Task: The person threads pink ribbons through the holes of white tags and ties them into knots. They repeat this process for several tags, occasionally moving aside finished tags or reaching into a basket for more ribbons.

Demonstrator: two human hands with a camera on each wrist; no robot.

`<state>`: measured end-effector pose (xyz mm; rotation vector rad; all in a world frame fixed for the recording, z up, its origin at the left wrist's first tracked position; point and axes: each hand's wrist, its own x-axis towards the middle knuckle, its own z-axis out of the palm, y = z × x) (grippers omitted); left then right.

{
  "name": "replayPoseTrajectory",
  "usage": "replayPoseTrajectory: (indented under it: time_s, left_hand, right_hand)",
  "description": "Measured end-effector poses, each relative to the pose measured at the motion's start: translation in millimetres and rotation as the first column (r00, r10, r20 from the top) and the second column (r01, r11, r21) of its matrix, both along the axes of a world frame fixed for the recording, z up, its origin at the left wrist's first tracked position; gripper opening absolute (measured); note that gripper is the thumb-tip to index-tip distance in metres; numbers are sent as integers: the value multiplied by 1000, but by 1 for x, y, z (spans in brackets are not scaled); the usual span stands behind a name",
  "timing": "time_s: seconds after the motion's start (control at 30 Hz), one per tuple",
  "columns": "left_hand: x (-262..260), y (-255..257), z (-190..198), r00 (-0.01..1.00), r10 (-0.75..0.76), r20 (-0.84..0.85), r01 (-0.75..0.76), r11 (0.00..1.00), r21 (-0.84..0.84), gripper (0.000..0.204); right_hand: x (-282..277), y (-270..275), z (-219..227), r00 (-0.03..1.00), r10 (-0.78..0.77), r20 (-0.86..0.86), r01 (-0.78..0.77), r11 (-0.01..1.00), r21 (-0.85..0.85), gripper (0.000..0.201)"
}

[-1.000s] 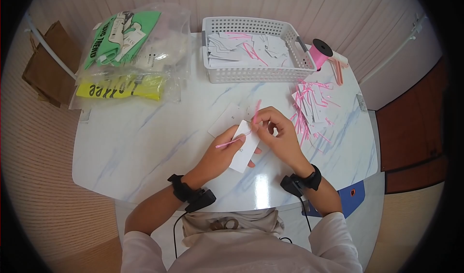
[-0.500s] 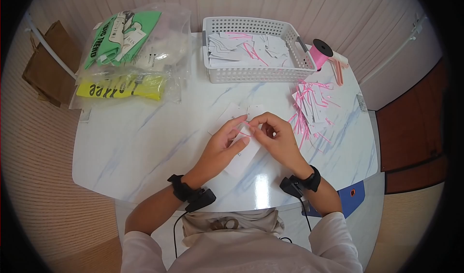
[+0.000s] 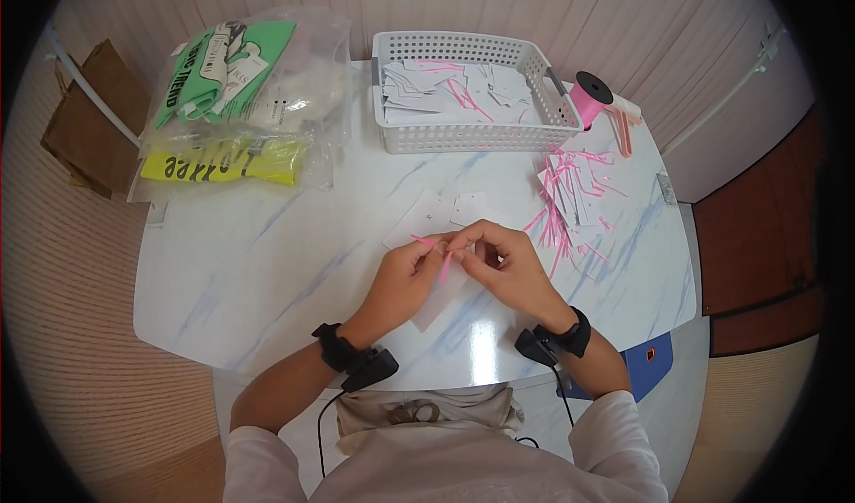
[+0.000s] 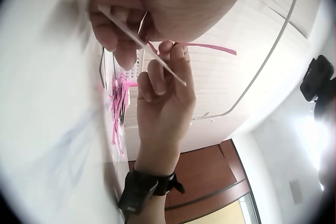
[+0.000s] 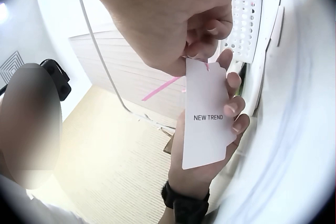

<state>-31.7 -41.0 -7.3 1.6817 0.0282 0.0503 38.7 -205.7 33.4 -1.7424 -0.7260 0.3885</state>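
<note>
Close over the middle of the table, my left hand (image 3: 399, 282) holds a white hang tag (image 5: 206, 142) printed "NEW TREND", its fingers behind the card in the right wrist view. A pink ribbon (image 5: 160, 88) passes through the hole at the tag's top end. My right hand (image 3: 509, 267) pinches the ribbon between thumb and index finger, right beside the left fingertips. One ribbon end sticks out past the fingers in the left wrist view. Just beyond the hands lie loose white tags (image 3: 426, 214) flat on the table.
At the right is a pile of tags with pink ribbons (image 3: 574, 196). Behind stand a white basket (image 3: 481, 138) of tags, a pink ribbon spool (image 3: 586, 104) and a pale pink tool (image 3: 622, 133). Clothes in plastic bags (image 3: 232, 93) fill the back left.
The tag has turned from facing up to standing more on edge, mostly hidden by the hands. Both hands have drawn together at the ribbon, whose ends now cross between the fingertips.
</note>
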Motion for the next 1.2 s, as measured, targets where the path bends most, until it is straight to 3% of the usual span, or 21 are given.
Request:
replayPoseTrajectory:
  time_s: [0.13, 0.2, 0.33, 0.63, 0.7, 0.93, 1.03, 1.17, 1.2]
  left_hand:
    - [1, -2, 7, 995, 94, -16, -95, 993, -74, 27]
    - [3, -3, 2, 958, 201, 207, -181, 978, -107, 22]
    - [1, -2, 12, 941, 251, 225, -252, 967, -25, 17]
    - [0, 0, 14, 950, 285, 130, -286, 958, -12, 12]
    - [0, 2, 10, 947, 303, 108, -298, 953, -60, 10]
    - [0, -2, 8, 929, 337, 151, -325, 941, -99, 11]
    - [-1, -2, 10, 930, 325, 172, -322, 946, -43, 8]
    - [-5, -6, 18, 927, 309, 211, -309, 950, -36, 8]
    - [-5, -6, 18, 930, 302, 211, -304, 952, -20, 8]
  right_hand:
    - [1, 2, -6, 996, -19, -86, 21, 1000, 17, 6]
    - [4, 3, -16, 988, -34, -150, 47, 996, 79, 5]
    - [3, 5, -15, 958, -105, -268, 141, 983, 119, 9]
    - [0, 6, -25, 977, -142, -157, 147, 989, 23, 11]
    - [-1, 6, -23, 970, -141, -196, 150, 988, 33, 11]
    - [-2, 6, -16, 948, -137, -286, 161, 985, 62, 11]
    - [-2, 6, -12, 944, -146, -297, 161, 987, 26, 11]
    - [-1, 5, -18, 944, -156, -292, 167, 986, 13, 11]
    - [-1, 5, -22, 965, -144, -220, 148, 989, 1, 10]
